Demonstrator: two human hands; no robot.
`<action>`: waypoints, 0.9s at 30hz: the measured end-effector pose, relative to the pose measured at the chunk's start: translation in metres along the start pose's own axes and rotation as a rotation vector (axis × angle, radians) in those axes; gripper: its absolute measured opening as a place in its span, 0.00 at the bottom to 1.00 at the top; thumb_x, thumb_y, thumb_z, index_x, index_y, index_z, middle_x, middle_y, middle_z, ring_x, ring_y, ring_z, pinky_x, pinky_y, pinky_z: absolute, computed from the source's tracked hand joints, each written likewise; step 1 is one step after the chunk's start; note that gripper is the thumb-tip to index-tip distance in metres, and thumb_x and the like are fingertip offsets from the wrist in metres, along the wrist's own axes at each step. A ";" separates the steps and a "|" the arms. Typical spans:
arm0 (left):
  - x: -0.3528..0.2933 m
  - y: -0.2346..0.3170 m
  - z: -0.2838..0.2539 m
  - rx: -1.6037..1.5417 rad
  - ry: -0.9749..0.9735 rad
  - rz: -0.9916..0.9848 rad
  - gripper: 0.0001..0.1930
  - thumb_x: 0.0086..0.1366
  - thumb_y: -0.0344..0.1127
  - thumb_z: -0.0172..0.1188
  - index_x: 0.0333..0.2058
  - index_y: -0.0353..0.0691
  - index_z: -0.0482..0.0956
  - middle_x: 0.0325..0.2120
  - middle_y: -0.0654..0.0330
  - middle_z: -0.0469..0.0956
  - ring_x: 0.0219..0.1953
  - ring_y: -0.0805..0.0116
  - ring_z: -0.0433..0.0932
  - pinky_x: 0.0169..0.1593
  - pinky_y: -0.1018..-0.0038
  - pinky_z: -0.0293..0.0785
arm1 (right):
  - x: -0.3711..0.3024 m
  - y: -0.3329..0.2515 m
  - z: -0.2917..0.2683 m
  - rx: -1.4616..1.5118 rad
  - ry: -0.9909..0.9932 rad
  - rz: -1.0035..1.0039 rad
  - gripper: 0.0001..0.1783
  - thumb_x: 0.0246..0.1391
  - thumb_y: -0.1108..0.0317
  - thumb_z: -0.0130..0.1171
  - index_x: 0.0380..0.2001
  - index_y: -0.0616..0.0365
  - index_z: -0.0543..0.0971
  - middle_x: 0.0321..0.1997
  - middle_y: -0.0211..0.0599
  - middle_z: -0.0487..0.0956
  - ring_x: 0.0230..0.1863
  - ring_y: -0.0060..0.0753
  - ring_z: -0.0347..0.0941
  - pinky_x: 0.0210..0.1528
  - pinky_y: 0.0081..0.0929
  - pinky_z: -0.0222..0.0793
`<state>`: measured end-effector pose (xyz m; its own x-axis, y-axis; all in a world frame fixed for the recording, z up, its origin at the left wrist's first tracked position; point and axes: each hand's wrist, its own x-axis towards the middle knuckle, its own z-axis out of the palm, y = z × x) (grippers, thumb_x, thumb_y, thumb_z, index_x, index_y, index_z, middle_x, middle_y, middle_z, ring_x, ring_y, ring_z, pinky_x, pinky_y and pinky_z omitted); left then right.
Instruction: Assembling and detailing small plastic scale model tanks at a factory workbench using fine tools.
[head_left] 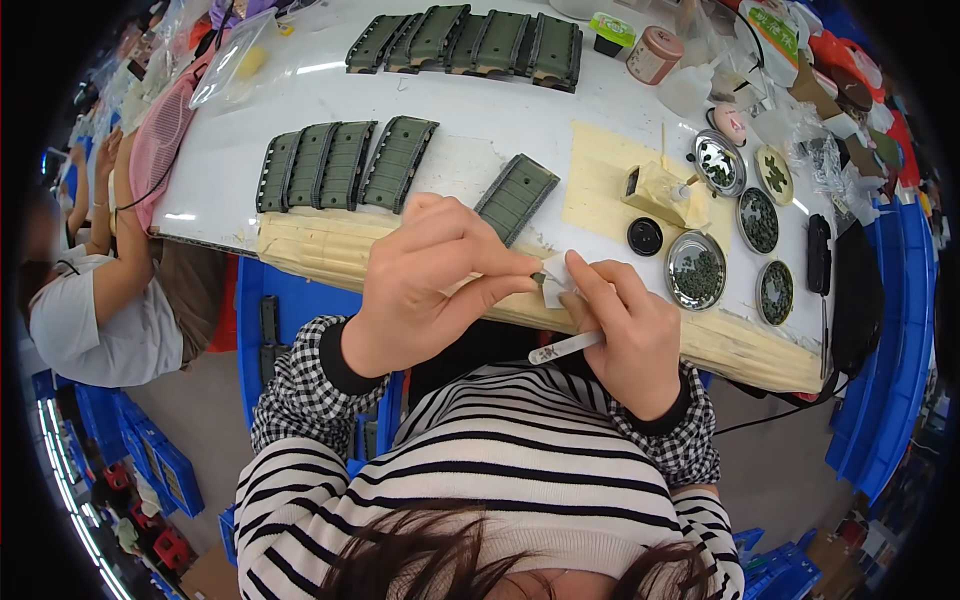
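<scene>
My left hand (425, 290) is closed, thumb and forefinger pinching a small dark green piece (540, 277). Against it, my right hand (635, 340) holds a small white piece of cloth or paper (555, 283). Under its fingers my right hand also grips tweezers (566, 347), their pale end sticking out to the left. Just beyond my hands a curved green panel (516, 200) lies at an angle on the white table (460, 160). How the small piece meets the cloth is partly hidden by my fingertips.
Green panels (335, 165) sit at the left, with another row (470, 45) behind. At the right are round dishes of small green parts (696, 270), a black cap (645, 237) and a taped bottle holder (665, 195). Another person (100, 320) sits left. Masking tape covers the table's front edge (330, 240).
</scene>
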<state>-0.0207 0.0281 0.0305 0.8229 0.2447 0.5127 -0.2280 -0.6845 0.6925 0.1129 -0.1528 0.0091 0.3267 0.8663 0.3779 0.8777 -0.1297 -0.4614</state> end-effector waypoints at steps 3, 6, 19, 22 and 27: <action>-0.006 0.003 0.008 -0.513 0.002 -0.397 0.06 0.57 0.29 0.66 0.34 0.35 0.82 0.28 0.62 0.78 0.29 0.73 0.72 0.36 0.77 0.67 | 0.002 -0.003 -0.009 0.221 0.033 0.085 0.17 0.47 0.70 0.62 0.43 0.60 0.80 0.35 0.40 0.75 0.25 0.36 0.73 0.28 0.24 0.69; -0.010 0.005 0.013 -0.955 -0.015 -0.729 0.07 0.63 0.31 0.61 0.36 0.34 0.80 0.32 0.61 0.79 0.32 0.75 0.73 0.38 0.80 0.70 | 0.001 0.004 -0.022 0.394 0.176 0.112 0.26 0.59 0.49 0.46 0.41 0.62 0.80 0.36 0.43 0.76 0.28 0.35 0.73 0.32 0.24 0.69; -0.004 0.014 0.033 -1.117 -0.069 -0.874 0.09 0.67 0.34 0.57 0.39 0.33 0.79 0.33 0.59 0.81 0.32 0.77 0.76 0.39 0.82 0.74 | -0.004 -0.004 -0.046 0.803 0.194 0.242 0.11 0.56 0.73 0.58 0.41 0.67 0.79 0.33 0.43 0.81 0.35 0.30 0.78 0.40 0.24 0.72; -0.003 0.019 0.037 -1.023 -0.072 -0.763 0.08 0.66 0.32 0.58 0.38 0.32 0.80 0.31 0.59 0.81 0.32 0.77 0.77 0.39 0.82 0.74 | -0.005 -0.007 -0.035 0.672 0.240 0.202 0.08 0.51 0.79 0.61 0.37 0.63 0.79 0.33 0.42 0.82 0.35 0.30 0.80 0.37 0.22 0.74; -0.007 0.020 0.040 -0.849 -0.133 -0.699 0.07 0.65 0.29 0.59 0.38 0.31 0.80 0.30 0.59 0.81 0.33 0.77 0.78 0.38 0.82 0.74 | 0.004 -0.011 -0.026 0.406 0.304 -0.001 0.13 0.38 0.84 0.67 0.28 0.58 0.77 0.28 0.39 0.81 0.26 0.35 0.77 0.28 0.23 0.72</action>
<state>-0.0103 -0.0155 0.0204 0.9474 0.2824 -0.1506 0.0681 0.2820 0.9570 0.1139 -0.1605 0.0363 0.4662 0.6789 0.5672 0.6908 0.1212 -0.7128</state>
